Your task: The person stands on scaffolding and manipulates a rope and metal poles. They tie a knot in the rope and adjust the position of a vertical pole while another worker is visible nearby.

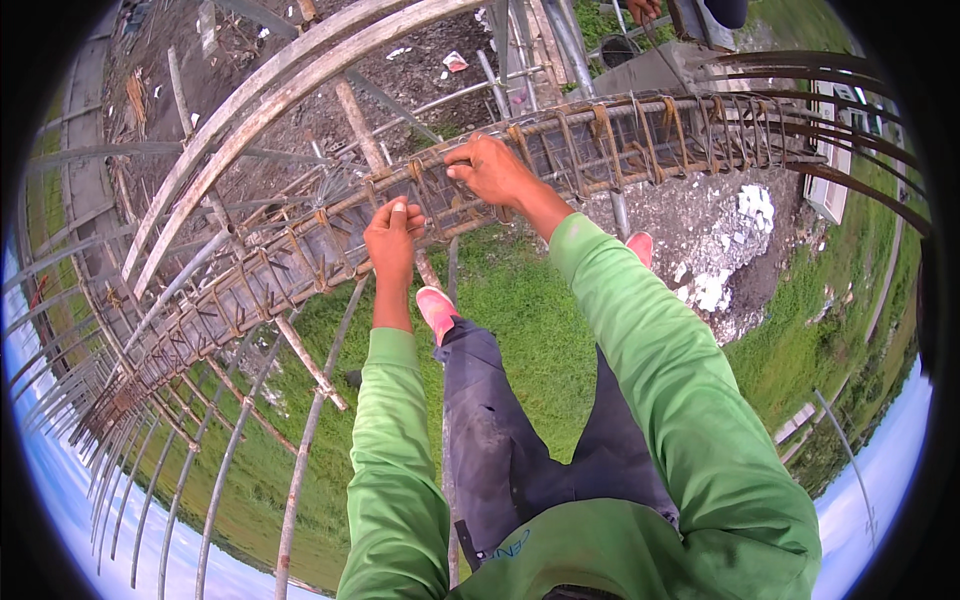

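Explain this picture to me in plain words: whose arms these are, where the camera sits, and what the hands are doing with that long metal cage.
The camera is worn on a person's head and looks down, so the green sleeves entering from the bottom are that person's own arms. The wide lens bends straight lines near the rim.

Across the middle runs a long cage of rusty steel bars, the kind put inside concrete beams. It sits high up: grass lies far below, past the person's dark trousers and pink shoes.

The left hand grips the near side of the cage, thumb up. The right hand rests on top of it, fingers curled round a bar. I cannot tell whether either hand holds a small tool or wire.

Grey scaffold poles stand around, and white rubble lies on the ground. Another person's hand shows at the top edge.
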{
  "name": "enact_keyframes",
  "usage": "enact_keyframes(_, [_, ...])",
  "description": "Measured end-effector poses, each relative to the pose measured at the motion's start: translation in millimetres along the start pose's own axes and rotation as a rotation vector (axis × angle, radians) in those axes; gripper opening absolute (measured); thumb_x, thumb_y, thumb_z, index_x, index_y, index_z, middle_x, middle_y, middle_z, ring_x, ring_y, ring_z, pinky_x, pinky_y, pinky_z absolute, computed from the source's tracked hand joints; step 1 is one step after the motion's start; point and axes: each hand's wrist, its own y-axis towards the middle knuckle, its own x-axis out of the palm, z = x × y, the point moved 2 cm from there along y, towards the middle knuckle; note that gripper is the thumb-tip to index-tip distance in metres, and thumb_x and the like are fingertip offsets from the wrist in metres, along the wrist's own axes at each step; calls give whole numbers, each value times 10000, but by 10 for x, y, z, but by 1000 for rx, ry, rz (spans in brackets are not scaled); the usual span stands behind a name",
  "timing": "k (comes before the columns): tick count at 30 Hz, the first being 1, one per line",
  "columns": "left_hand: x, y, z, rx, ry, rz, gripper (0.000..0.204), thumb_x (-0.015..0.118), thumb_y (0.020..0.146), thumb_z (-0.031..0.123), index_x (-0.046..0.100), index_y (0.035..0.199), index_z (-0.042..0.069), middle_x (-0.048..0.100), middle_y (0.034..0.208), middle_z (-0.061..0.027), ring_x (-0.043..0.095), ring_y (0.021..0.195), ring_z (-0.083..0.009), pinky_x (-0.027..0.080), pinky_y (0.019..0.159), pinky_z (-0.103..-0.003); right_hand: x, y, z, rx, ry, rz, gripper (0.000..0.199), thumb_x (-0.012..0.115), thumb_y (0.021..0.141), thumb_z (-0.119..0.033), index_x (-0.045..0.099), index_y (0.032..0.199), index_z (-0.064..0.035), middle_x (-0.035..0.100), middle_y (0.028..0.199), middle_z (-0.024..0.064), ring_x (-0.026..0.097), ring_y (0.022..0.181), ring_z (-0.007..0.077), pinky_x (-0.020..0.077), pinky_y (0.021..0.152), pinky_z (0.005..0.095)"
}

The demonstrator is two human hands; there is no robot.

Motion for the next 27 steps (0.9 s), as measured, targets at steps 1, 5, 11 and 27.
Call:
enact_keyframes(1, [-55, -109, -89, -23, -13, 25, 261, 559, 1025, 159, 650, 1193, -19, 712, 943, -87, 669, 762, -134, 563, 666, -278, -19, 16, 27, -24, 9, 13, 268, 713, 898, -210, 736, 1113, -52, 652, 1030, 190, 638, 1000, 363, 503, 871, 444])
enact_keyframes(5, [-210, -558, -473, -65, 8, 65, 259, 564, 1020, 161, 652, 1186, -17, 711, 920, -74, 661, 748, -115, 549, 652, -265, -140, 34, 131, -53, -50, 118, 313, 706, 901, -192, 700, 1180, -50, 642, 1094, 186, 636, 1007, 353, 504, 878, 432])
enact_keyframes(11, [-493, -1311, -1019, -286, 85, 42, 267, 577, 1000, 161, 657, 1168, -29, 707, 885, -63, 652, 715, -114, 521, 636, -243, -533, -726, 264, 71, 18, 204, 307, 666, 913, -131, 667, 1197, -14, 648, 1124, 172, 659, 985, 291, 516, 848, 375])
enact_keyframes(27, [-1810, -2947, -1313, -441, 501, 228, 266, 625, 909, 280, 740, 938, 42, 718, 766, -126, 693, 729, -224, 537, 742, -372, -1897, -6729, 2176, 337, -510, -185, 199, 555, 808, -161, 569, 618, -103, 576, 614, 86, 578, 563, 215, 422, 516, 387])
